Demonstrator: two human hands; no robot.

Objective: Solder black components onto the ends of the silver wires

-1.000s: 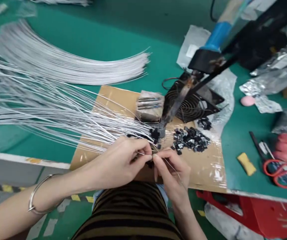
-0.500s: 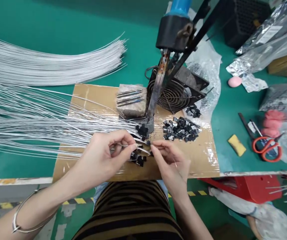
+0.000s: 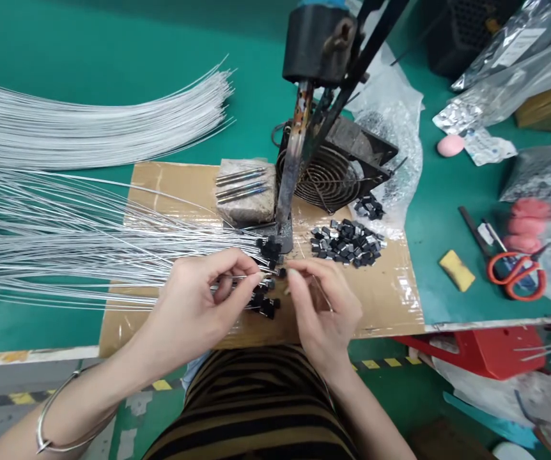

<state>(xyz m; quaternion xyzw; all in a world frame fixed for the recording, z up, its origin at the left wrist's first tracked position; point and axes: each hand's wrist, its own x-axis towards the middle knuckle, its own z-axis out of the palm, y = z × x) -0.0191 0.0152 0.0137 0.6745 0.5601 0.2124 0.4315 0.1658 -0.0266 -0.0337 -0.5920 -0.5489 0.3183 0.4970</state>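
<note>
My left hand (image 3: 208, 294) is closed in a pinch on a thin white wire, most of it hidden by the fingers. Just past those fingertips sits a small black connector (image 3: 282, 273), beside the tips of my right hand (image 3: 326, 306). The thumb and forefinger of that hand are drawn together, and a thin strand shows inside its curl; what the tips grip is hidden. Around my left fingers lie white wires (image 3: 199, 233) ending in black connectors (image 3: 268, 249), with more black connectors (image 3: 264, 305) below.
A clamped soldering iron (image 3: 294, 153) slants down to a small metal stand in front of a black fan (image 3: 333, 172). Metal rods rest on a block (image 3: 247, 207). Loose black connectors (image 3: 347, 244) lie on cardboard (image 3: 385, 300). At right are orange-handled scissors (image 3: 518, 278) and a yellow sponge (image 3: 456, 270).
The pale wire end that ran between my hands no longer shows there. My right hand has curled slightly and its fingertips are higher. The whole view has shifted a little.
</note>
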